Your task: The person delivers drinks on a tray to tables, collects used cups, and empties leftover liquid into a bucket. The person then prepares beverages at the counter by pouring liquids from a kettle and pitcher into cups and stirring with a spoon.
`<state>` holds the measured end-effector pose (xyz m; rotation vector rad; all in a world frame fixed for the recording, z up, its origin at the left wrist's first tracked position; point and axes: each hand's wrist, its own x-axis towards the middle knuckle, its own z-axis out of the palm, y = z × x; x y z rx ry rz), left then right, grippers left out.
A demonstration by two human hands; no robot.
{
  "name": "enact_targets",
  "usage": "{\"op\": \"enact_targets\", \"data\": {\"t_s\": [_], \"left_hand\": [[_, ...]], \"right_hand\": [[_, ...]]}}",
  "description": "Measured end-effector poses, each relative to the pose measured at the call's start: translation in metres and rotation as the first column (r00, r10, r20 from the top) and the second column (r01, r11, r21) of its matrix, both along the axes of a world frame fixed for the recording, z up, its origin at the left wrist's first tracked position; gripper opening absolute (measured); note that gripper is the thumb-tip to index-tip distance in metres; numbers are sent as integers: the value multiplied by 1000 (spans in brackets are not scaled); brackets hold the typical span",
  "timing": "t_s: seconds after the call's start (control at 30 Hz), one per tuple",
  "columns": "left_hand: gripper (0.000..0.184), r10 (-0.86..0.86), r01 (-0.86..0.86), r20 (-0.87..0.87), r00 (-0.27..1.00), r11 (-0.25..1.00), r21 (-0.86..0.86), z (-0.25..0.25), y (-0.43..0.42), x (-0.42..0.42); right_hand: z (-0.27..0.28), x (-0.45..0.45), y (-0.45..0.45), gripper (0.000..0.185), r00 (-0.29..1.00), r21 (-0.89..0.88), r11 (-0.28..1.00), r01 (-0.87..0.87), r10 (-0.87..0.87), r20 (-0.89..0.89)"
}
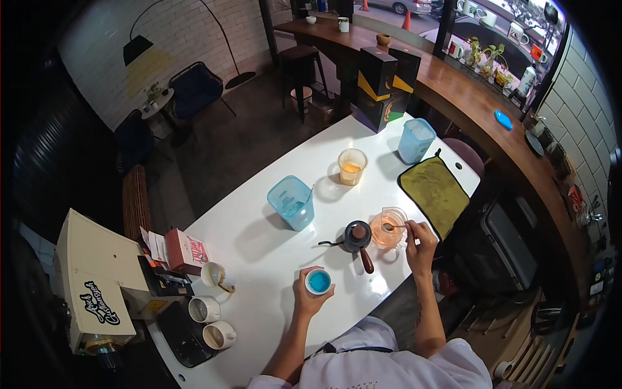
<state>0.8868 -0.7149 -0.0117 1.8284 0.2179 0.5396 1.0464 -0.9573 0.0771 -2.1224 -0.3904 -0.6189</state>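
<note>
My left hand (pixel 310 297) is wrapped around a small cup (pixel 318 282) with a pale rim and a bright blue inside. My right hand (pixel 421 243) pinches the thin handle of a spoon (pixel 390 227). The spoon's bowl is at the mouth of a glass pitcher (pixel 387 238) that looks pinkish orange; whether it touches the contents I cannot tell. Between my hands stands a dark kettle (pixel 356 237) with a thin spout and a wooden handle. Beyond it are a blue translucent container (pixel 291 204) and a clear cup (pixel 352 167) with something orange inside.
On the white table (pixel 259 259) lie a green cloth (pixel 435 193) and another blue container (pixel 416 141). Dark boxes (pixel 381 87) stack at the far end. Several mugs (pixel 205 309) stand at left beside a cream-coloured machine (pixel 97 285). A wooden counter (pixel 466 97) curves along the right.
</note>
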Motion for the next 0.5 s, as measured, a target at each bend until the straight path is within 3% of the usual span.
{"op": "enact_targets", "data": {"t_s": [0.1, 0.23, 0.3, 0.37, 0.5], "left_hand": [[59, -12, 12, -47, 999, 1000, -19, 1, -5, 0], [59, -41, 39, -78, 996, 999, -25, 3, -13, 6], [60, -50, 47, -83, 995, 998, -44, 2, -16, 9], [60, -58, 52, -91, 994, 996, -67, -2, -21, 11], [61, -35, 34, -41, 999, 999, -32, -5, -29, 18]], "right_hand": [[10, -4, -6, 11, 999, 48, 999, 24, -25, 32], [10, -6, -16, 7, 994, 261, 959, 108, -104, -31], [13, -15, -15, 13, 981, 644, 754, 132, -7, -193], [14, -27, -13, 22, 984, 616, 781, 103, 12, -179], [14, -63, 5, 20, 906, 556, 829, -64, 281, -315]]}}
